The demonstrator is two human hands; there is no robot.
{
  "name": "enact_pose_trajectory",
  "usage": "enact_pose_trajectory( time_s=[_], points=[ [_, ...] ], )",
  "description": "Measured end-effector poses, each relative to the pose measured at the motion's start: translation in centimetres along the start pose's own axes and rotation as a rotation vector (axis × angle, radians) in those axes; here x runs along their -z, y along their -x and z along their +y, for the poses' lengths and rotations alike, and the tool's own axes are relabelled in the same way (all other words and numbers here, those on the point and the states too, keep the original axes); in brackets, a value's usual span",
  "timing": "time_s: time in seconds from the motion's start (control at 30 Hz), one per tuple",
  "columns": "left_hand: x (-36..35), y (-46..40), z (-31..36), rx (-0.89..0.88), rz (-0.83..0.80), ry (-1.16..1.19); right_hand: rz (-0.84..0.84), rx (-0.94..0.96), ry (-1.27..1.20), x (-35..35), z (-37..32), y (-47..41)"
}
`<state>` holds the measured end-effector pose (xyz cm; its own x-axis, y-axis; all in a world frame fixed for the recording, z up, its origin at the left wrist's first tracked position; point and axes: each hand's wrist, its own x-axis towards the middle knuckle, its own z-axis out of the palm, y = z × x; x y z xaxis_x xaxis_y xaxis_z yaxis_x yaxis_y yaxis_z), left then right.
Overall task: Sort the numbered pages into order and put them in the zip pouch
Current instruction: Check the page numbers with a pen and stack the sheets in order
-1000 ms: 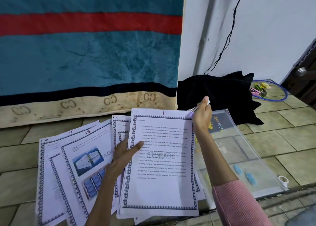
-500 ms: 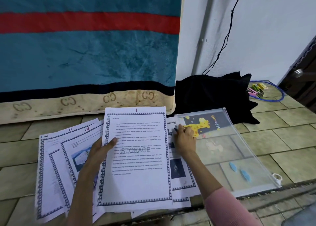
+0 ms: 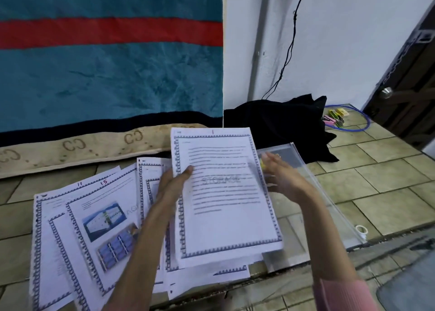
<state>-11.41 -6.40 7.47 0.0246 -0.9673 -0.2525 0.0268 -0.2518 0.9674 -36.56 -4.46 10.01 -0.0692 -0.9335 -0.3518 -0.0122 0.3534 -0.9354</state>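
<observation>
Page 1 [image 3: 226,193] has been moved right, gripped by the left hand [image 3: 175,183]. The right hand [image 3: 282,176] is held open, fingers straight, over the zip pouch [image 3: 329,204].

Page 1 [image 3: 226,193] is a white sheet with a blue patterned border, lines of blurred text, a faint "STORAGE" watermark and a red "1" at its top edge — it is lifted and tilted over the other pages. Those pages [image 3: 77,235] lie fanned on the tiled floor to its left and beneath it (red numbers 11 and 15 show; one carries printed pictures). The zip pouch [image 3: 329,207] — clear plastic, lying flat — sits just right of the sheets, partly under them.
</observation>
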Motion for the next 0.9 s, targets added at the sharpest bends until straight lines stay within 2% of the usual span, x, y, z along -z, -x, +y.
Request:
enact_pose_trajectory(
  time_s=[0.07, 0.17, 0.3, 0.4, 0.5, 0.6, 0.7, 0.77, 0.9],
  points=[
    [-4.3, -0.9, -0.5, 0.012, -0.02, 0.0, 0.173, 0.132, 0.152, 3.0, 0.3, -0.3],
    [-10.7, -1.4, -1.6, 0.048, -0.091, 0.003, 0.544, 0.251, 0.34, 6.0, 0.9, -1.0],
    [-16.8, -1.0, -3.8, -0.08, -0.141, -0.314, 0.739, 0.147, 0.599, 8.3, 2.9, -2.6],
    [-18.0, -0.2, -5.1, -0.217, -0.136, -0.569, 0.781, 0.105, 0.676, 8.3, 5.5, -3.8],
    [-18.4, 0.0, -6.8, -0.337, -0.108, -0.725, 0.821, 0.088, 0.74, 7.9, 7.4, -4.6],
    [-18.6, -0.2, -8.0, -0.389, -0.111, -1.069, 0.839, 0.092, 0.831, 7.5, 8.9, -5.3],
    [-18.8, 0.1, -8.8, -0.44, 0.01, -1.302, 0.86, 0.09, 0.912, 7.1, 9.9, -5.5],
    [-18.8, -0.1, -9.4, -0.44, 0.007, -1.428, 0.809, 0.098, 0.948, 7.0, 10.6, -5.5],
    [-18.5, -0.2, -9.3, -0.309, -0.155, -1.595, 0.629, -0.005, 1.07, 7.5, 11.6, -5.5]
  ],
)
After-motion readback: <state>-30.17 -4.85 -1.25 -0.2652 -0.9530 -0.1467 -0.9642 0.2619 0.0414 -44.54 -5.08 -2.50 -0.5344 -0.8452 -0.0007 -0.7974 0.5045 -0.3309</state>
